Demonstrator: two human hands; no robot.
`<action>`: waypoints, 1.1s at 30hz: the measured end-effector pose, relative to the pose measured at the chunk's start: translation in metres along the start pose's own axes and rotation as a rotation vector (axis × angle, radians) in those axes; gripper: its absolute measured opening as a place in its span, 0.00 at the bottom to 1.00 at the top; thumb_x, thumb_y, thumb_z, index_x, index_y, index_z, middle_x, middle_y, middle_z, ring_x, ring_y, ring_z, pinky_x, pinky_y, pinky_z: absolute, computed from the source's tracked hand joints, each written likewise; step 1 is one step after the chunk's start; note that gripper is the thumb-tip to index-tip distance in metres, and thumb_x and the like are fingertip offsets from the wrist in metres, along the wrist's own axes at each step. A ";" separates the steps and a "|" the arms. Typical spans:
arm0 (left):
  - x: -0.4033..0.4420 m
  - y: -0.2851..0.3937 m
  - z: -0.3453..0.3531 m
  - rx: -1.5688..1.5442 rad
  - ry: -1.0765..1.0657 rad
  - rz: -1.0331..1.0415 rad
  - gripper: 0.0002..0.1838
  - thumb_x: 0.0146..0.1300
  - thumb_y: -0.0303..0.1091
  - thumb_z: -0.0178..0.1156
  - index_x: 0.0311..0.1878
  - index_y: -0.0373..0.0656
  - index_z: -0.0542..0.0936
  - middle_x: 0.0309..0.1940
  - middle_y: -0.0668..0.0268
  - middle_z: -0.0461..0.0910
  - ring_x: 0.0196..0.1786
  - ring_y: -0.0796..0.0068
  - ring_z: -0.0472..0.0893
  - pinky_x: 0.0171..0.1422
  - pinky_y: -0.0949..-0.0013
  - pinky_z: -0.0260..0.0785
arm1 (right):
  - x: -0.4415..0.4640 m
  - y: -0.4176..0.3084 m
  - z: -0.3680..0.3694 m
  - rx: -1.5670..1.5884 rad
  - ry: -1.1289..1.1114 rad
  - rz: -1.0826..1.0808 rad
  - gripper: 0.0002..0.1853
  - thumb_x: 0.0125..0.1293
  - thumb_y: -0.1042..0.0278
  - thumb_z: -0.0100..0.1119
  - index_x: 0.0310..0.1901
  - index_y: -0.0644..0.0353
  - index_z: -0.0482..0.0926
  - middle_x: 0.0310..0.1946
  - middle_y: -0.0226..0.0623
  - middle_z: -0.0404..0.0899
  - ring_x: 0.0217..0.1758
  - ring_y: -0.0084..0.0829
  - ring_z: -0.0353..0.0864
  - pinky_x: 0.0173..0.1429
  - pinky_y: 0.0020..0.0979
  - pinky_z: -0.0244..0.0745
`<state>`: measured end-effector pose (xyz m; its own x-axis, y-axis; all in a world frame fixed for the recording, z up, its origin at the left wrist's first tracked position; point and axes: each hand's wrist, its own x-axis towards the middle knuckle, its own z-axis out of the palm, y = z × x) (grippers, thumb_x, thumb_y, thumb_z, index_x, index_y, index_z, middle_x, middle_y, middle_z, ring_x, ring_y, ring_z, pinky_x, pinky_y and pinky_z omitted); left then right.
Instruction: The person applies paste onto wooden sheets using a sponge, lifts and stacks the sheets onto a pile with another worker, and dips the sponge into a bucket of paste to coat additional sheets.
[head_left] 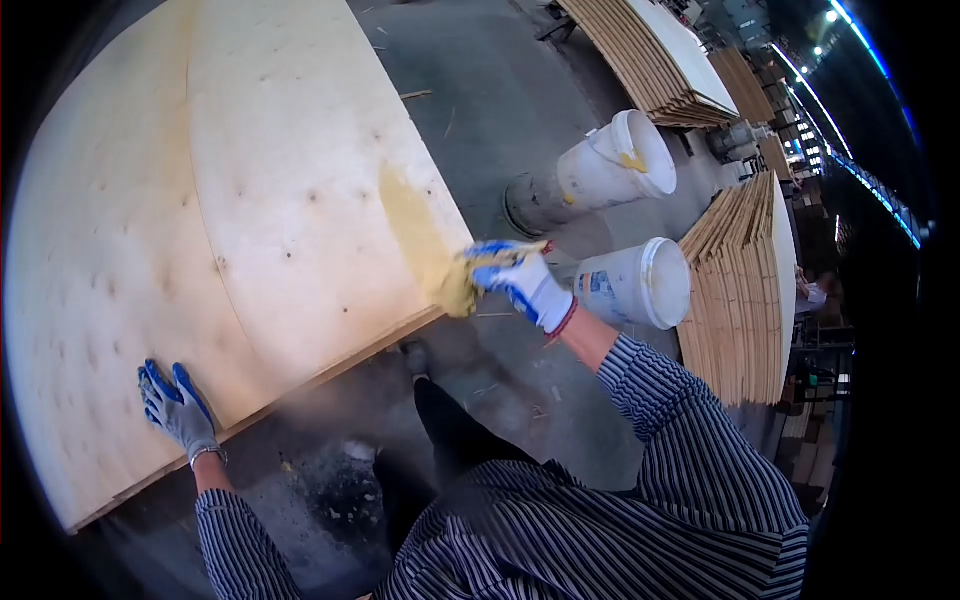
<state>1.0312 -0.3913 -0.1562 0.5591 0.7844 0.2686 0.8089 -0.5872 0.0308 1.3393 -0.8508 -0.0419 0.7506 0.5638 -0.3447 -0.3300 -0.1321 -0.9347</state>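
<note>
A broad plywood sheet [290,190] lies in front of me, on top of at least one more sheet. My left hand [177,405], in a blue-and-white glove, rests on it near the front edge with the fingers stretched out and nothing held. At the sheet's right corner, my gloved right hand [520,282] is closed round a putty scraper [500,257], partly hidden by the fingers. A lump of yellow putty [457,290] sits at its working end, slightly blurred. From there a smeared yellow putty patch [405,215] runs along the right edge of the plywood.
Two putty-stained white buckets, one farther [625,160] and one nearer [640,283], stand right of the sheet. Behind them are leaning plywood stacks [735,290] and another raised stack [650,60]. A person [815,292] is at the far right. Wood scraps litter the concrete floor [470,100].
</note>
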 end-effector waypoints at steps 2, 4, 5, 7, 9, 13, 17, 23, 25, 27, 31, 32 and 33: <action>0.000 0.003 -0.004 0.014 -0.003 -0.010 0.31 0.73 0.52 0.48 0.73 0.46 0.64 0.73 0.55 0.63 0.75 0.57 0.61 0.76 0.54 0.48 | 0.022 -0.030 0.001 0.316 -0.001 0.056 0.20 0.65 0.76 0.60 0.58 0.66 0.75 0.52 0.38 0.81 0.53 0.29 0.81 0.57 0.31 0.78; -0.001 0.010 -0.011 0.022 -0.015 -0.027 0.31 0.73 0.52 0.48 0.73 0.44 0.65 0.73 0.56 0.63 0.75 0.57 0.61 0.76 0.55 0.48 | 0.057 -0.042 -0.003 0.638 -0.074 0.057 0.18 0.68 0.75 0.56 0.59 0.66 0.75 0.52 0.39 0.81 0.53 0.31 0.82 0.56 0.33 0.80; -0.001 0.009 -0.010 0.028 -0.017 -0.034 0.31 0.73 0.52 0.48 0.73 0.44 0.65 0.73 0.56 0.63 0.75 0.57 0.61 0.76 0.55 0.48 | 0.079 -0.042 -0.004 0.715 -0.063 0.063 0.18 0.70 0.74 0.55 0.60 0.65 0.73 0.53 0.40 0.80 0.54 0.32 0.82 0.56 0.34 0.80; -0.002 0.005 -0.009 0.004 0.014 0.011 0.30 0.73 0.50 0.50 0.72 0.43 0.66 0.72 0.55 0.64 0.74 0.57 0.62 0.76 0.56 0.49 | 0.140 -0.022 -0.034 0.038 0.196 0.009 0.16 0.62 0.72 0.65 0.51 0.64 0.80 0.45 0.34 0.84 0.44 0.32 0.85 0.49 0.29 0.81; -0.002 0.007 -0.013 -0.008 0.018 0.002 0.30 0.73 0.49 0.51 0.72 0.43 0.66 0.72 0.55 0.65 0.74 0.57 0.62 0.76 0.56 0.49 | 0.197 -0.009 -0.046 -0.162 0.253 -0.260 0.13 0.55 0.73 0.68 0.44 0.63 0.84 0.39 0.32 0.86 0.38 0.29 0.85 0.44 0.26 0.80; 0.000 0.010 -0.015 -0.039 0.015 0.006 0.29 0.72 0.47 0.53 0.71 0.42 0.67 0.71 0.55 0.66 0.73 0.56 0.63 0.76 0.57 0.51 | 0.217 -0.052 -0.006 -0.619 0.184 -0.271 0.12 0.53 0.71 0.66 0.41 0.58 0.86 0.37 0.33 0.88 0.38 0.29 0.86 0.43 0.27 0.79; 0.001 0.008 -0.013 -0.018 0.023 0.021 0.29 0.72 0.47 0.53 0.71 0.42 0.67 0.71 0.54 0.66 0.73 0.56 0.64 0.76 0.58 0.51 | 0.181 -0.059 -0.010 -1.106 -0.221 -0.320 0.10 0.55 0.73 0.68 0.41 0.55 0.86 0.37 0.36 0.87 0.41 0.28 0.87 0.46 0.28 0.79; 0.000 0.011 -0.017 -0.040 0.026 0.029 0.30 0.72 0.47 0.52 0.71 0.42 0.66 0.71 0.54 0.65 0.73 0.55 0.63 0.75 0.55 0.51 | 0.073 -0.038 -0.017 -1.120 -0.110 -0.250 0.12 0.54 0.75 0.67 0.42 0.55 0.86 0.39 0.37 0.85 0.39 0.35 0.85 0.45 0.31 0.79; 0.000 0.012 -0.017 0.012 0.016 0.020 0.30 0.73 0.49 0.50 0.72 0.42 0.66 0.72 0.55 0.65 0.74 0.55 0.63 0.75 0.54 0.50 | 0.050 -0.014 -0.011 -1.080 -0.040 -0.256 0.13 0.56 0.70 0.66 0.44 0.54 0.86 0.38 0.37 0.86 0.40 0.36 0.85 0.46 0.33 0.79; 0.000 0.014 -0.018 0.008 0.017 0.010 0.30 0.73 0.50 0.50 0.72 0.43 0.66 0.72 0.56 0.64 0.74 0.56 0.62 0.75 0.52 0.50 | 0.033 0.012 0.000 -0.723 0.232 -0.120 0.13 0.57 0.72 0.66 0.44 0.59 0.85 0.40 0.37 0.87 0.41 0.31 0.86 0.47 0.29 0.79; -0.001 0.013 -0.014 -0.007 0.023 -0.024 0.32 0.72 0.54 0.50 0.73 0.47 0.64 0.73 0.57 0.62 0.74 0.55 0.62 0.75 0.48 0.50 | 0.018 0.032 0.052 -0.676 0.379 -0.123 0.14 0.56 0.73 0.64 0.45 0.64 0.85 0.41 0.38 0.88 0.42 0.27 0.87 0.50 0.27 0.79; 0.000 0.017 -0.017 0.003 0.007 -0.040 0.32 0.72 0.55 0.49 0.73 0.48 0.64 0.73 0.57 0.63 0.74 0.55 0.62 0.75 0.47 0.50 | 0.017 0.037 0.066 -0.685 0.383 -0.117 0.14 0.57 0.72 0.63 0.45 0.65 0.84 0.42 0.38 0.87 0.43 0.27 0.87 0.50 0.27 0.79; 0.000 0.019 -0.019 0.007 -0.008 -0.055 0.33 0.72 0.55 0.49 0.73 0.48 0.63 0.73 0.57 0.63 0.74 0.55 0.62 0.74 0.46 0.51 | 0.015 0.041 0.085 -0.689 0.392 -0.124 0.14 0.57 0.72 0.63 0.45 0.65 0.84 0.42 0.38 0.87 0.43 0.27 0.87 0.50 0.27 0.79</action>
<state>1.0431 -0.4064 -0.1368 0.5152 0.8170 0.2588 0.8397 -0.5417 0.0382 1.2881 -0.7783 -0.0776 0.9472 0.2970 -0.1211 0.1003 -0.6328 -0.7677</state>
